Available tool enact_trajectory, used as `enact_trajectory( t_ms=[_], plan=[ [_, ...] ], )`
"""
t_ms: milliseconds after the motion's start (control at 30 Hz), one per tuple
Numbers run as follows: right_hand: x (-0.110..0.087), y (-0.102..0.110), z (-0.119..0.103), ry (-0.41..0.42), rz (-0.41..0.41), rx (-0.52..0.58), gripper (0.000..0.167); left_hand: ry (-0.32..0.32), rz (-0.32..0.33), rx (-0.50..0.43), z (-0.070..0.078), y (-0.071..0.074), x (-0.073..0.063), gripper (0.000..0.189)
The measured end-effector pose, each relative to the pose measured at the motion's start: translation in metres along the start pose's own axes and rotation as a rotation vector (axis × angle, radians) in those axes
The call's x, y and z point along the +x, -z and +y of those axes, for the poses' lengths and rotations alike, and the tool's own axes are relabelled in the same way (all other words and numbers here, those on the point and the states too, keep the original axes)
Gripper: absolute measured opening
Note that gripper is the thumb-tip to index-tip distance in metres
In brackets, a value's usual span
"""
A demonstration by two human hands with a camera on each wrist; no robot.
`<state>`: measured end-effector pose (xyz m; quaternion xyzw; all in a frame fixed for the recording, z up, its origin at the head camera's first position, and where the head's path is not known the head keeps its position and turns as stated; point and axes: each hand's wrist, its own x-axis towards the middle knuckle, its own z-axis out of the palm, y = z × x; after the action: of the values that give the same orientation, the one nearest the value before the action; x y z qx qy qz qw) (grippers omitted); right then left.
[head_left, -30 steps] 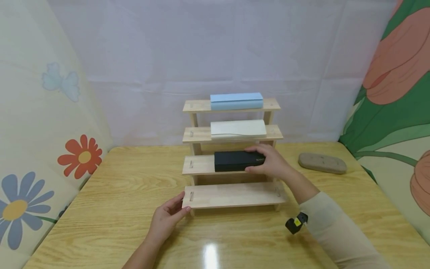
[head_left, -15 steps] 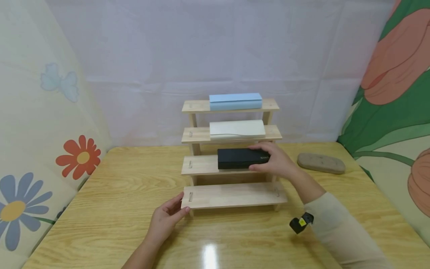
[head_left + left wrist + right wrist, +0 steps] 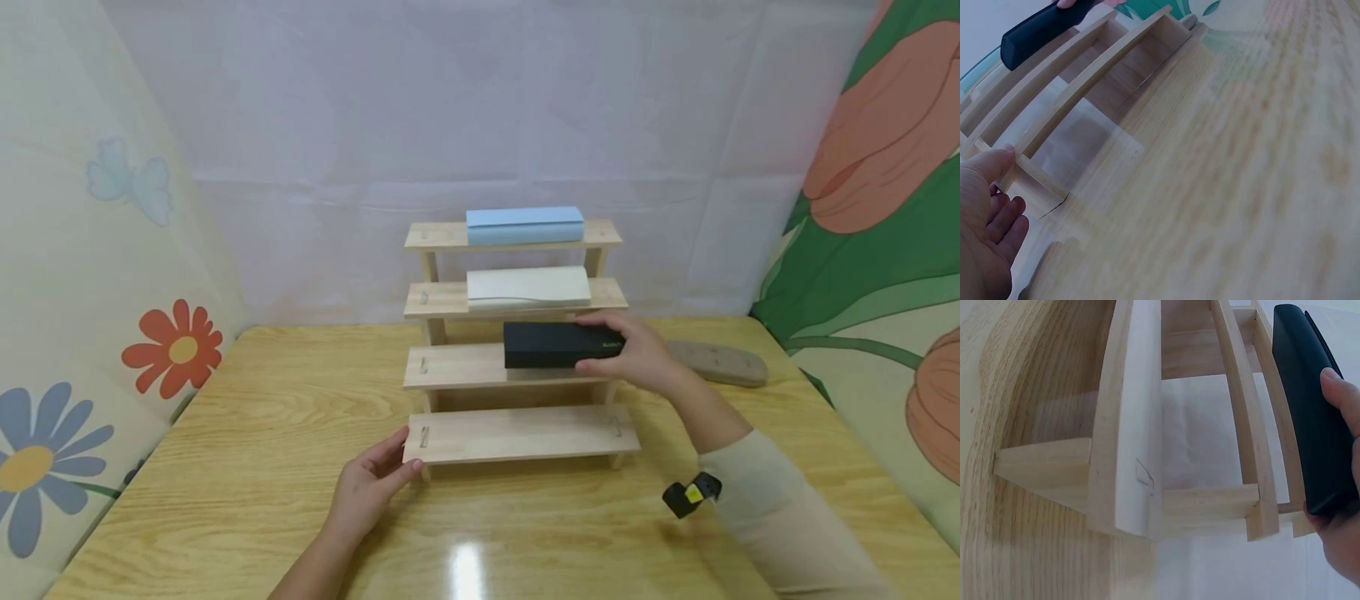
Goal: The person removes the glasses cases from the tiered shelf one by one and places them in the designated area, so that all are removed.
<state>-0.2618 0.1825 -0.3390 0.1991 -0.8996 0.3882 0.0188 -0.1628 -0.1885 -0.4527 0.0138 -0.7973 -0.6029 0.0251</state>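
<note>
**Black case sliding right along the second step**

Rightward is where the long black rectangular case point(image 3: 564, 345) has gone since the earlier pictures: it sat over the middle of the second step a second ago and now its right end overhangs that step's right end, more bare plank showing to its left. The right hand point(image 3: 633, 354) grasps the case at that right end, thumb in front and fingers over the top; in the right wrist view the thumb lies along the case's point(image 3: 1309, 412) dark side. Whether the case rests on the plank or is lifted just clear of it, I cannot tell.

It belongs to the pale four-step wooden display rack point(image 3: 517, 433) standing on the yellow wood-grain bench point(image 3: 247, 467). Above the black case, a cream-white case point(image 3: 528, 287) lies on the third step and a light blue case point(image 3: 525, 225) on the top one. The lowest step carries nothing.

The left hand point(image 3: 367, 492) rests with relaxed fingers against the lowest step's left front corner, thumb on the plank's edge, steadying the rack, as before.

On the bench to the right, behind the right hand, lies a flat grey-brown oval case point(image 3: 723, 362).

As I judge it, the black case is only partly off its step; the two upper cases are untouched.
</note>
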Motion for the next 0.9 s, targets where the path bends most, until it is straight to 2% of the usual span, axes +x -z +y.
enact_trajectory(
  t_ms=[200, 733, 900],
  plan=[
    [-0.006, 0.012, 0.001, -0.037, 0.016, -0.004, 0.068, -0.003, 0.000, -0.007, -0.001, 0.000, 0.001, 0.056],
    [-0.024, 0.037, 0.015, -0.026, 0.108, -0.010, 0.064, 0.001, 0.002, 0.008, -0.001, 0.000, 0.002, 0.056],
    [-0.032, 0.046, 0.018, -0.043, 0.126, -0.041, 0.064, 0.015, 0.001, 0.009, -0.001, 0.000, 0.002, 0.056]
  ],
)
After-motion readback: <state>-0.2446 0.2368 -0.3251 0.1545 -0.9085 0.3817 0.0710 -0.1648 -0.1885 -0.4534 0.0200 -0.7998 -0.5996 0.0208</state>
